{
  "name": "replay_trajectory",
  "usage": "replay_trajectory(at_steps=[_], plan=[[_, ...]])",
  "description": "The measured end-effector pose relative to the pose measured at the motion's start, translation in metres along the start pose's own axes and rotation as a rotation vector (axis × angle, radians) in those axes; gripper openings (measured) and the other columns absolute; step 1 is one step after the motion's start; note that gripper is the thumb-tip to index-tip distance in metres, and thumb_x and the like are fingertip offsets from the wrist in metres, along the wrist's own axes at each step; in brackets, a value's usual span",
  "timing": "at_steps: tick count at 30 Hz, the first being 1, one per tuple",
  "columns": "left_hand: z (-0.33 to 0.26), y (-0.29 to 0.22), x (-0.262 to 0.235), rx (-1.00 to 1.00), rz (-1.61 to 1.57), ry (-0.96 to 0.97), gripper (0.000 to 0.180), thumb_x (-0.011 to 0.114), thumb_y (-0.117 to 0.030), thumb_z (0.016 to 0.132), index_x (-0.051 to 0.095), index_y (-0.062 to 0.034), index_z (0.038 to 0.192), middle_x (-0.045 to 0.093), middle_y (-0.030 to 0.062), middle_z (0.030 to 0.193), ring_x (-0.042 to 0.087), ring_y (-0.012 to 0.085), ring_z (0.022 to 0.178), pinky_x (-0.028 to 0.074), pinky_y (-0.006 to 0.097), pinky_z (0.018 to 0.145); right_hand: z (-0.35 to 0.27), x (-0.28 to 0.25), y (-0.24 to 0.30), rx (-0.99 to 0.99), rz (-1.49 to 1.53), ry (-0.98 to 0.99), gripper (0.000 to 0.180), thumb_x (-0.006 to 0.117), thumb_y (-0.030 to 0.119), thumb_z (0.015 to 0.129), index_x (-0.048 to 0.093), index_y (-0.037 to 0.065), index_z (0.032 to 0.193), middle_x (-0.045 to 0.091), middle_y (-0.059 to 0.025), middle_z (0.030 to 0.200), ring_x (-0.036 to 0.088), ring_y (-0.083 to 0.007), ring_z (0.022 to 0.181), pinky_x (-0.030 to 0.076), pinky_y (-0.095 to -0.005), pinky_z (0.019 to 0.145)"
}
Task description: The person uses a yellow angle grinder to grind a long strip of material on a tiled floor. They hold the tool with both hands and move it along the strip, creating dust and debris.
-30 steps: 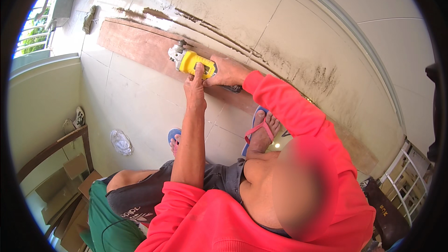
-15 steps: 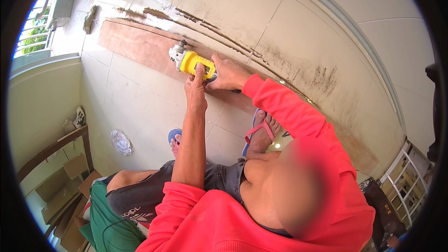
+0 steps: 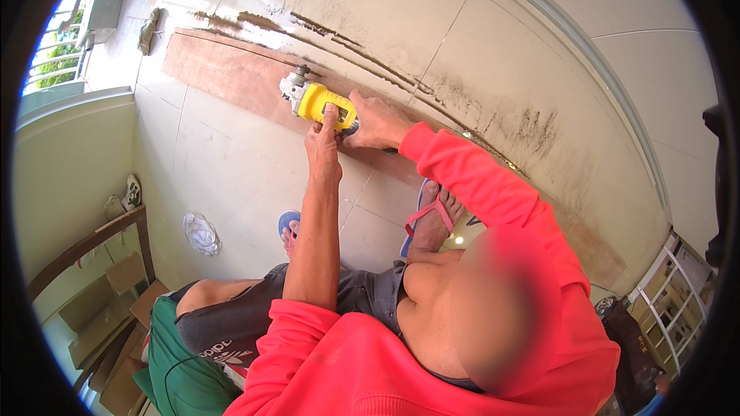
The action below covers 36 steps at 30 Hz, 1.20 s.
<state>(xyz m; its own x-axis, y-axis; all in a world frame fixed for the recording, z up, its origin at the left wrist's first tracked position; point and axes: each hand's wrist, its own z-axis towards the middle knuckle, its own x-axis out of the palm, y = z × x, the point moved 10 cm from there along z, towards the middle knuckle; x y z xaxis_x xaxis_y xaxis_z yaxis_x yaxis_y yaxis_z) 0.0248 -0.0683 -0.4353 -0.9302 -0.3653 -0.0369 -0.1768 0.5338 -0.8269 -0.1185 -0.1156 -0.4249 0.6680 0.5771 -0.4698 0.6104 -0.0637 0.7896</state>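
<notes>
A yellow angle grinder (image 3: 317, 100) with a grey metal head is over a long reddish-brown wooden board (image 3: 223, 69) lying on the tiled floor. My left hand (image 3: 324, 139) grips the near side of its body, thumb on top. Around its rear end wraps my right hand (image 3: 374, 122), fingers closed. The grinder's head sits by the board's far edge, where a thin dark line runs along the wood. Its disc is seen nearly edge-on and hard to make out.
Dark dust streaks (image 3: 532, 131) and brown strips of dust mark the floor tiles beyond the board. A crumpled white cloth (image 3: 202, 233) lies to the left. A wooden frame with cardboard pieces (image 3: 92, 308) stands lower left, and a white metal rack (image 3: 678, 300) at the right.
</notes>
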Motion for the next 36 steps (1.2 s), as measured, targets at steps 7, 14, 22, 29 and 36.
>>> replay_trajectory(at_steps=[7,14,22,29,36], plan=[[0.001,0.005,-0.001,-0.046,0.07,0.03,0.065,0.08,-0.06,0.091,0.067,-0.0039,0.121,0.064,-0.0005,0.099,0.053,0.0085,0.086,0.042,0.027,0.078,0.0,-0.001,0.002,-0.064,0.065,-0.051,0.071,0.088,0.038,0.07,0.051,-0.002,0.116,0.074,-0.0309,0.097,0.074,-0.0492,0.094,0.059,-0.0535,0.083],[-0.003,0.003,-0.002,-0.035,0.052,-0.006,0.062,0.083,-0.056,0.09,0.068,0.0003,0.11,0.065,0.003,0.094,0.055,0.0113,0.082,0.043,0.027,0.076,-0.005,-0.004,0.002,-0.047,0.035,-0.015,0.069,0.085,0.037,0.075,0.048,-0.003,0.116,0.072,-0.0344,0.101,0.07,-0.0524,0.098,0.056,-0.0553,0.083],[-0.005,0.005,0.003,-0.011,0.028,0.009,0.066,0.083,-0.053,0.091,0.066,0.0056,0.116,0.068,0.0073,0.101,0.06,0.0139,0.09,0.047,0.029,0.083,-0.012,-0.009,0.002,-0.038,0.034,-0.015,0.068,0.085,0.039,0.072,0.05,-0.001,0.115,0.073,-0.0309,0.097,0.072,-0.0499,0.094,0.058,-0.0548,0.082],[-0.007,0.005,0.003,-0.029,0.029,0.017,0.065,0.083,-0.052,0.092,0.065,0.005,0.116,0.067,0.0064,0.101,0.059,0.0129,0.089,0.046,0.029,0.081,-0.015,-0.011,0.006,-0.068,0.057,-0.025,0.067,0.085,0.038,0.074,0.048,-0.001,0.114,0.072,-0.0332,0.099,0.07,-0.053,0.096,0.056,-0.0569,0.082],[-0.008,0.007,0.003,-0.058,0.041,0.005,0.063,0.082,-0.052,0.093,0.065,0.0038,0.117,0.068,0.0055,0.102,0.059,0.0122,0.09,0.046,0.028,0.082,-0.016,-0.011,0.005,-0.064,0.065,-0.011,0.067,0.085,0.038,0.074,0.048,-0.001,0.113,0.072,-0.0337,0.098,0.07,-0.0532,0.095,0.056,-0.0571,0.081]])
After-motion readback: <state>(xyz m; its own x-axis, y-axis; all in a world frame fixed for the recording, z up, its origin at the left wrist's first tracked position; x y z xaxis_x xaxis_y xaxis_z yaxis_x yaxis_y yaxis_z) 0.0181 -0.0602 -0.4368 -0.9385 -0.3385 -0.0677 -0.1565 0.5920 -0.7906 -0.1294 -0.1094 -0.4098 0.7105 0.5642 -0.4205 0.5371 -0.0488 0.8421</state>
